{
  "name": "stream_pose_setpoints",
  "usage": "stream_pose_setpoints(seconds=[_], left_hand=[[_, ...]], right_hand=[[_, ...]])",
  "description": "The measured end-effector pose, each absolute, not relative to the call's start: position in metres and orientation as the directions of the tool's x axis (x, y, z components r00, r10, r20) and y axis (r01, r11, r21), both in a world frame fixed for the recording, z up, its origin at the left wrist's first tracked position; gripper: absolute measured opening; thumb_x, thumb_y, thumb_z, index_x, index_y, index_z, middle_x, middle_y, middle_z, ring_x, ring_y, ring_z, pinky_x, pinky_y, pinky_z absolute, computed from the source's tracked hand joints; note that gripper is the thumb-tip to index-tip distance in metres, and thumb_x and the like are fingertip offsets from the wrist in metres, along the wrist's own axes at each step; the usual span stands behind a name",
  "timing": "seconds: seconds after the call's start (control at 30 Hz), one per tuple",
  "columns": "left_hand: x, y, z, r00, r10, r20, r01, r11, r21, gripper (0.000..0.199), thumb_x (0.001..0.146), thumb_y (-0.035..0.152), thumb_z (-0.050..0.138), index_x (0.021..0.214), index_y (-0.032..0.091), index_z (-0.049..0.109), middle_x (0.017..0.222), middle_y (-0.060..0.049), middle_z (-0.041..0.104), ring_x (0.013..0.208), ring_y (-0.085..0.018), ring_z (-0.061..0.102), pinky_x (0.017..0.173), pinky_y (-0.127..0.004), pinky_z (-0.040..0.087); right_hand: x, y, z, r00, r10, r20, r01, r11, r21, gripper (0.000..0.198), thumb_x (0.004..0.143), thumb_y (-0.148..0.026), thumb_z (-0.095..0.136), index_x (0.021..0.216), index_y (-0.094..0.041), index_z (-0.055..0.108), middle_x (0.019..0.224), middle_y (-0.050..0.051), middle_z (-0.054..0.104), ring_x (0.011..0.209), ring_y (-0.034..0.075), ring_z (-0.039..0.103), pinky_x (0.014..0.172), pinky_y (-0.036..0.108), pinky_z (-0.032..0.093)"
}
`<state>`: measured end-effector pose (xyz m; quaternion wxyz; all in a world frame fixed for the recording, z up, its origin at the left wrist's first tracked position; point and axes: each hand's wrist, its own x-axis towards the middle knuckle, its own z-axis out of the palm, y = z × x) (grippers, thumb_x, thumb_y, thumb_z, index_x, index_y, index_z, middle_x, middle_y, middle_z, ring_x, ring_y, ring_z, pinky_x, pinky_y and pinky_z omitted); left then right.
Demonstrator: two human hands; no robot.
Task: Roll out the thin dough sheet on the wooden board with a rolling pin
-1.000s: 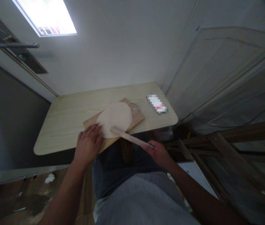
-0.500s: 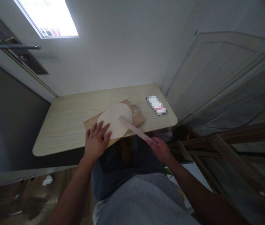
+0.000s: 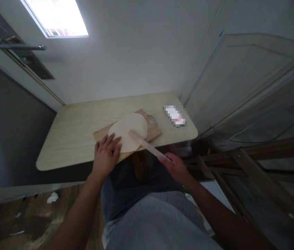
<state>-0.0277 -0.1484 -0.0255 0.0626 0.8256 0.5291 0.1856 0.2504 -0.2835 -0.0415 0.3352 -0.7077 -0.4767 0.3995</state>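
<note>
A thin, pale, rounded sheet of dough (image 3: 128, 128) lies over a wooden cutting board (image 3: 154, 131) and reaches the table's near edge. My left hand (image 3: 106, 152) rests on the dough's left side, fingers stretched out and slightly spread. In my right hand (image 3: 174, 166) is one end of a slim, light wooden rolling pin (image 3: 149, 147), with the fingers wrapped round it. The pin slants up and left, and its far end lies over the middle of the dough. Much of the board is hidden beneath the sheet.
The board sits on a light wooden table (image 3: 68, 139) against a white door (image 3: 136, 52). A blurred-out phone-shaped object (image 3: 175, 116) lies at the table's right. Wooden beams (image 3: 261, 166) stand to my right, and a crumpled white scrap (image 3: 52, 197) is on the floor.
My right hand and the rolling pin have shifted slightly left, the pin's tip moving further over the dough. My left hand stays on the dough. The camera view has tilted slightly.
</note>
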Motion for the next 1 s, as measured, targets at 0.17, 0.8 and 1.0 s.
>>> stream_pose_setpoints(seconds=[0.17, 0.8, 1.0], left_hand=[[-0.005, -0.147, -0.009, 0.404, 0.887, 0.224, 0.829, -0.459, 0.321, 0.048, 0.102, 0.043, 0.036, 0.142, 0.023, 0.052, 0.154, -0.009, 0.048, 0.145, -0.031, 0.038, 0.117, -0.060, 0.027], [0.069, -0.136, -0.016, 0.537, 0.827, 0.165, 0.791, -0.562, 0.244, 0.061, 0.103, 0.049, 0.027, 0.156, 0.020, 0.031, 0.164, -0.010, 0.032, 0.152, -0.029, 0.025, 0.121, -0.058, 0.021], [0.091, -0.122, -0.015, 0.544, 0.820, 0.179, 0.797, -0.571, 0.196, 0.060, 0.103, 0.050, 0.024, 0.155, 0.020, 0.034, 0.162, -0.007, 0.035, 0.153, -0.030, 0.022, 0.122, -0.059, 0.019]], right_hand=[[0.253, -0.287, -0.044, 0.227, 0.935, -0.273, 0.385, -0.344, -0.857, 0.047, 0.087, -0.066, 0.056, 0.078, -0.020, 0.060, 0.056, -0.005, 0.046, 0.052, 0.013, 0.044, 0.048, 0.024, 0.030], [0.272, -0.291, -0.051, 0.291, 0.925, -0.245, 0.292, -0.330, -0.898, 0.047, 0.092, -0.065, 0.051, 0.090, -0.019, 0.064, 0.057, -0.005, 0.048, 0.052, 0.013, 0.044, 0.048, 0.024, 0.031], [0.277, -0.284, -0.043, 0.364, 0.906, -0.219, 0.290, -0.333, -0.897, 0.046, 0.093, -0.062, 0.049, 0.086, -0.019, 0.064, 0.054, -0.005, 0.049, 0.050, 0.013, 0.046, 0.049, 0.025, 0.035]])
